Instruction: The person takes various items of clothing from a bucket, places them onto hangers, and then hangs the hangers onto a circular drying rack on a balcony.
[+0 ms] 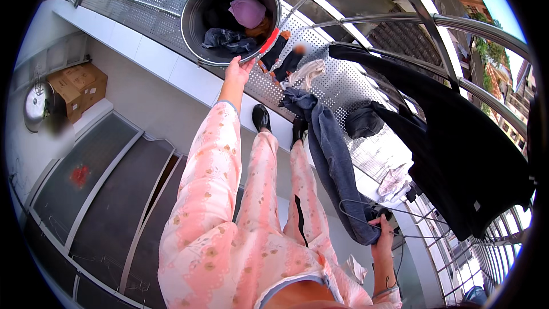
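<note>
My left hand (240, 71) grips the near rim of a metal bucket (190, 38) with a red mark on its edge. Inside the bucket lie a pink-purple padded cup (247, 12) and a crumpled dark blue cloth (229, 41); its dark depth hides the rest. At the lower right my right hand (383, 231) pinches a thin wire hanger (343, 210) at the end of a pair of blue denim trousers (328, 146). The trousers stretch away from that hand onto a perforated metal sheet (274, 83). Whether the fingers also hold the denim, I cannot tell.
Dark socks with orange ends (288, 63), a whitish cloth (308, 73) and a black bundle (364, 121) lie on the sheet. A black garment (463, 150) hangs along the metal railing (484, 36). Cardboard boxes (81, 83) stand far left, beyond a white tiled ledge (150, 58).
</note>
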Tool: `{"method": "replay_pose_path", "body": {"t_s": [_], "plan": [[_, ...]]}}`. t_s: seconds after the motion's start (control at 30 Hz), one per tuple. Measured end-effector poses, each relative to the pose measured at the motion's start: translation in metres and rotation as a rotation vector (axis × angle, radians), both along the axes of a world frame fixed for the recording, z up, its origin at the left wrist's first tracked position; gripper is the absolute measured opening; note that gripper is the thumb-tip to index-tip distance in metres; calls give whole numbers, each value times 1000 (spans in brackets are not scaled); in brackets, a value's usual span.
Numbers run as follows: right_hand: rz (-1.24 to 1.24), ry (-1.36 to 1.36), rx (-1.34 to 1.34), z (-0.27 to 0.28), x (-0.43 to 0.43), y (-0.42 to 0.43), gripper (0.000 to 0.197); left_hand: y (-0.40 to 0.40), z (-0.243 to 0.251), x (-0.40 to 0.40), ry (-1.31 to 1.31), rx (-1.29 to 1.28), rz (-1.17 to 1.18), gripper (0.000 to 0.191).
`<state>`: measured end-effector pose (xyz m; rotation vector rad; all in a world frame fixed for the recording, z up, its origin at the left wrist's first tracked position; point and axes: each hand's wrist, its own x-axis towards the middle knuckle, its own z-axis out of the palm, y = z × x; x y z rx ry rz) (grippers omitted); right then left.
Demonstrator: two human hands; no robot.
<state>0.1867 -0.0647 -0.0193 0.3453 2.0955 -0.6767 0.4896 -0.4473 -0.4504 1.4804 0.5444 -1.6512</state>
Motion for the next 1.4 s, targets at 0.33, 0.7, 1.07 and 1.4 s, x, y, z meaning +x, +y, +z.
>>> {"method": "replay_pose_path", "body": {"t_s": [0.33, 0.7, 1.07, 1.4], "plan": [[235, -21, -214, 22, 16, -29, 46, 93, 176, -19, -155, -299, -1032, 37], [277, 45, -616, 107, 28, -64, 48, 210, 445, -99, -131, -1464, -1691, 67], [370, 38, -1185, 196, 26, -57, 60, 192, 519, -142, -90, -1792, -1881, 74], [-19, 421, -1154, 226, 14, -42, 63, 215, 586, -148, -258, -1844, -1906, 34]]}}
